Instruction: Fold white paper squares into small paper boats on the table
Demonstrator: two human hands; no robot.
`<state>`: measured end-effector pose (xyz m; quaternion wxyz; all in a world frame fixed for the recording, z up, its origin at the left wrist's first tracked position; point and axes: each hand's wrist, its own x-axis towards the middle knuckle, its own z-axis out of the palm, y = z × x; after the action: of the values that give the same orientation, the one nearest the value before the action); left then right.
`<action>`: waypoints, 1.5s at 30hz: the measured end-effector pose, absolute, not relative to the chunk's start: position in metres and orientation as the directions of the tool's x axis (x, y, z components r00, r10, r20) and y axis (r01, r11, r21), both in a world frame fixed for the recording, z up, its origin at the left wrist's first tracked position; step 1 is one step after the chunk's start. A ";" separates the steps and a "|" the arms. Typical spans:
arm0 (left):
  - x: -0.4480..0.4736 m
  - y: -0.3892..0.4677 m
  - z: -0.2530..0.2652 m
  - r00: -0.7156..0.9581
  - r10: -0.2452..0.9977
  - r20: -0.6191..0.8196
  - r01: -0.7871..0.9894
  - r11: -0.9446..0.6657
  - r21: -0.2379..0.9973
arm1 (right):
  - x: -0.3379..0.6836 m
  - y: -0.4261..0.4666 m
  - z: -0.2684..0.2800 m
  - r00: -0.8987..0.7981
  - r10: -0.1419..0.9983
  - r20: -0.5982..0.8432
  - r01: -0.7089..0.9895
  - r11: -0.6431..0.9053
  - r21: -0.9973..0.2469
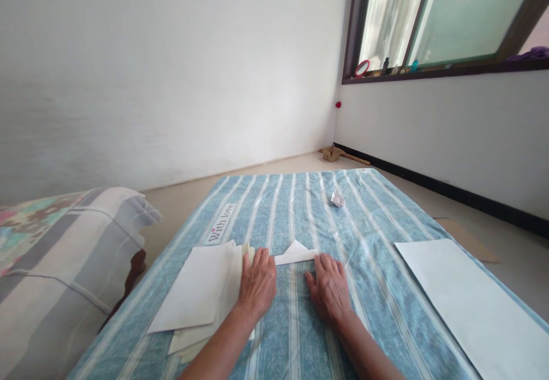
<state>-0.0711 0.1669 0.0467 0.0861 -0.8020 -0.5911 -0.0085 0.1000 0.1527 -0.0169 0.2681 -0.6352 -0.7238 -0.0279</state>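
A small white folded paper (295, 254) lies on the striped cloth, with a long flat band along its near edge and a triangular peak behind. My left hand (259, 281) covers the band's left end, fingers bent down and closed on it. At the right end is my right hand (329, 288), palm down, its thumb apart and its fingertips touching the band. Beneath and beside my left hand are stacked paper sheets (193, 288), white on top with pale yellowish ones below. Farther off, a small folded white paper piece (337, 198) stands on the cloth.
A blue striped cloth (283, 214) printed "With love" covers the work surface. One large white sheet (476, 305) lies along its right side. To the left is a covered bed or seat (72, 254). A small cardboard box (331, 154) sits on the floor near the far corner.
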 end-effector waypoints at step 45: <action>-0.037 0.244 0.012 0.241 0.970 0.026 0.060 -0.042 0.997 | 0.090 0.230 -0.003 0.171 0.984 0.058 -0.099 0.076 -0.992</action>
<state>-0.0367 0.2440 0.0123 -0.5315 -0.5813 -0.4431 -0.4280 0.0897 0.2303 -0.0033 0.5824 -0.4963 -0.4457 0.4646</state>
